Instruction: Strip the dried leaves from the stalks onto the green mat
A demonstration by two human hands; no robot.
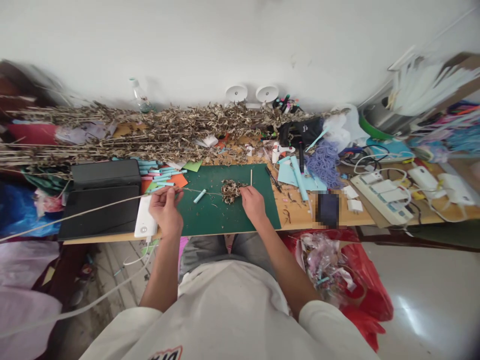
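Observation:
My left hand (165,206) is closed in a pinch on a thin dry stem (204,192) that runs across the green cutting mat (232,215). At the stem's other end, my right hand (253,201) has its fingers closed on the stem beside a clump of dried leaves (230,190). A small pale-blue paper roll (200,196) lies on the mat between my hands. A short wooden stick (251,176) shows just above my right hand.
A big heap of dried leafy branches (150,132) lies along the back of the desk. Black cases (103,200) and a white power bank (144,220) sit at left. Blue paper rolls, markers, purple string (324,162), a power strip (382,197) and chargers crowd the right. A red bag (356,280) hangs below.

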